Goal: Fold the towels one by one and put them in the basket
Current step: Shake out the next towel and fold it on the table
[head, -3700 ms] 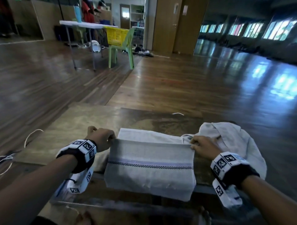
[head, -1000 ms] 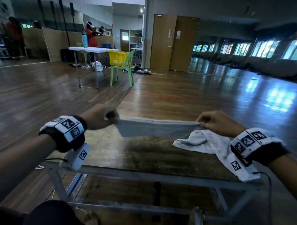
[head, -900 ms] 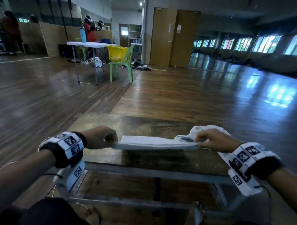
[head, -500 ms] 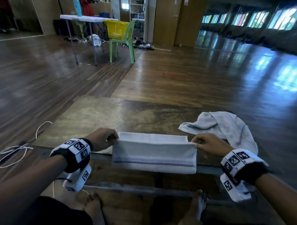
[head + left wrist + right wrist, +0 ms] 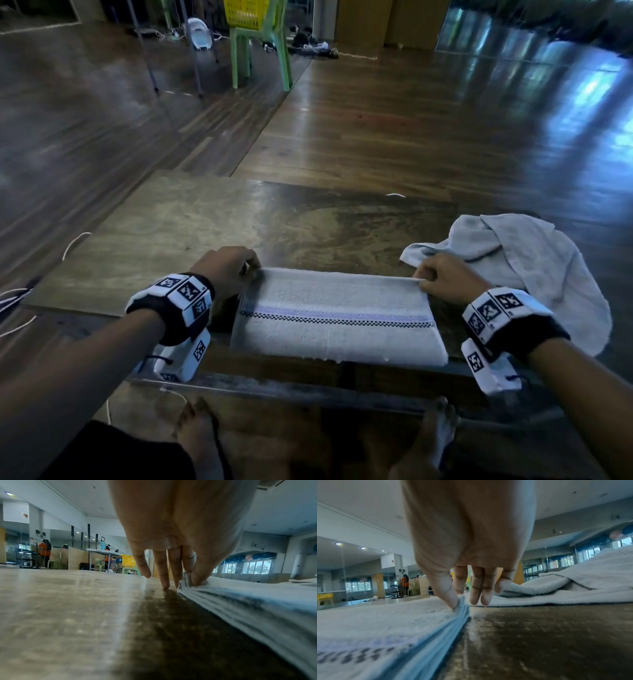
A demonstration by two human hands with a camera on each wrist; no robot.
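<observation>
A white towel (image 5: 337,318) with a checked blue stripe lies folded in several layers at the table's front edge. My left hand (image 5: 251,269) pinches its far left corner between thumb and forefinger (image 5: 188,580); the other fingers touch the tabletop. My right hand (image 5: 419,277) pinches the far right corner (image 5: 458,601) the same way. A second white towel (image 5: 513,260) lies crumpled just right of my right hand, also seen as the crumpled towel (image 5: 573,585). The yellow basket (image 5: 245,12) sits on a green chair far across the floor.
The worn wooden table (image 5: 205,222) stretches ahead and to the left of the towel. A white cable (image 5: 73,241) trails off its left side. The green chair (image 5: 260,51) and a folding table's legs (image 5: 150,51) stand far back. My bare feet (image 5: 195,431) are under the table.
Both hands held the towel stretched in the air, then brought it down. It hung over the front edge half a second ago; now it lies flat, folded, stripe up.
</observation>
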